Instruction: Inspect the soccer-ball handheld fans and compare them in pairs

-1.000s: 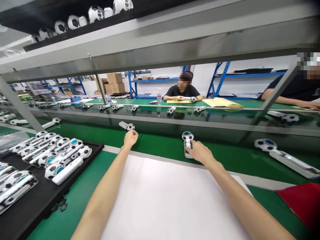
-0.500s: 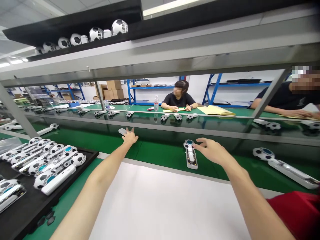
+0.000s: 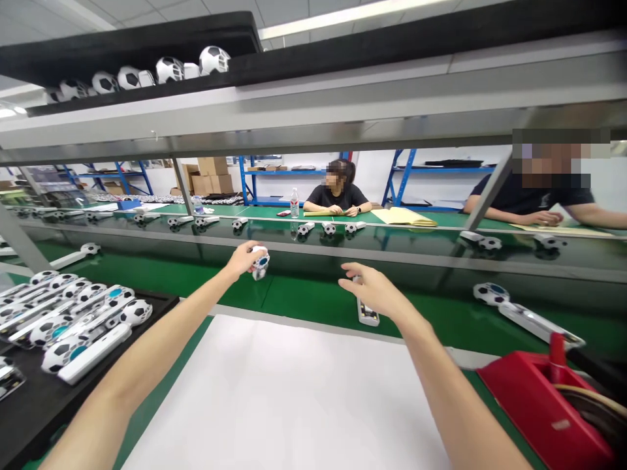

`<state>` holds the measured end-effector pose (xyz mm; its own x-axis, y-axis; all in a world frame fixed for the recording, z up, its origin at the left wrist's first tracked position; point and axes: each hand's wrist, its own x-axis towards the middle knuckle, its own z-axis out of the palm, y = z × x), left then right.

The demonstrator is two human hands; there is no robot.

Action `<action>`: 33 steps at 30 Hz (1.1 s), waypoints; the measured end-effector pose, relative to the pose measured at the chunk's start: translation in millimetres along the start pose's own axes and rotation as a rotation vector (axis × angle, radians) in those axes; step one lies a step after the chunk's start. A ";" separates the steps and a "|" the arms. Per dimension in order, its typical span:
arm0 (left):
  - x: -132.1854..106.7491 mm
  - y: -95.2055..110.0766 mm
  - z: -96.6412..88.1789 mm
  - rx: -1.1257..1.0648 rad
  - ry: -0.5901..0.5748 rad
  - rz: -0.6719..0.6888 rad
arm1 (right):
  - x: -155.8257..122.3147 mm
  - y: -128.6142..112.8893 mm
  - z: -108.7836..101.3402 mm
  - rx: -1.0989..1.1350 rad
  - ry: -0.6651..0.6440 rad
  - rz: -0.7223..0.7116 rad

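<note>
The football-headed gadget (image 3: 259, 262) sat gripped in the closed fingers of the left hand (image 3: 243, 258), just above the green belt (image 3: 304, 297). The right hand (image 3: 375, 290) hovered with fingers spread over a second gadget (image 3: 367, 314) lying flat on that belt. Nearer than both hands spread a white sheet (image 3: 294, 391) (bare across its middle). A black tray (image 3: 44, 405) bounded the left hand's side, a red holder (image 3: 533, 398) the right's, and a grey rail (image 3: 392, 254) ran beyond.
</note>
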<state>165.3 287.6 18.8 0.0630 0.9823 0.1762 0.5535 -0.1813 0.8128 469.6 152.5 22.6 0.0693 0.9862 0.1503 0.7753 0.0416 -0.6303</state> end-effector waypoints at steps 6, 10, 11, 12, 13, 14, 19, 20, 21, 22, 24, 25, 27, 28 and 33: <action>-59.6 73.8 -30.5 -0.502 -0.314 0.112 | -18.6 -43.0 34.8 0.394 -0.222 -0.322; -89.9 103.9 -35.7 -0.798 -0.352 0.121 | -39.1 -64.1 32.2 0.622 -0.352 -0.476; -95.5 107.7 -35.2 -0.808 -0.329 0.130 | -43.5 -67.0 30.5 0.622 -0.342 -0.491; -100.2 110.1 -34.1 -0.812 -0.301 0.145 | -47.2 -69.1 29.0 0.618 -0.326 -0.509; -104.2 111.2 -32.5 -0.817 -0.269 0.160 | -50.2 -70.8 28.1 0.624 -0.315 -0.522; -107.6 111.2 -30.4 -0.827 -0.235 0.176 | -52.7 -72.2 27.7 0.648 -0.314 -0.524; -119.0 104.6 -19.7 -0.839 -0.125 0.257 | -63.0 -82.3 30.4 0.965 -0.471 -0.400; -121.0 103.7 -19.0 -0.813 -0.118 0.296 | -65.5 -84.7 30.6 1.023 -0.496 -0.370; -122.8 103.3 -19.2 -0.777 -0.118 0.340 | -68.1 -87.1 30.4 1.069 -0.515 -0.342; -124.5 103.3 -20.1 -0.732 -0.123 0.383 | -70.5 -89.1 29.8 1.102 -0.526 -0.316; -126.9 104.0 -23.4 -0.641 -0.153 0.450 | -74.6 -92.1 28.2 1.140 -0.521 -0.282; -127.6 104.3 -25.2 -0.606 -0.170 0.470 | -76.1 -93.0 27.3 1.147 -0.515 -0.274; -128.1 104.5 -27.3 -0.573 -0.200 0.491 | -77.7 -93.9 26.0 1.147 -0.497 -0.266; -128.0 104.3 -27.2 -0.574 -0.212 0.495 | -78.0 -94.1 25.8 1.145 -0.486 -0.266; -125.9 101.5 -17.1 -0.680 -0.206 0.483 | -77.3 -94.2 27.3 1.139 -0.435 -0.266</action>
<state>199.4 144.7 88.7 0.3493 0.7670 0.5382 -0.1867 -0.5058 0.8422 374.1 76.7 49.6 -0.3879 0.8880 0.2471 -0.2664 0.1486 -0.9523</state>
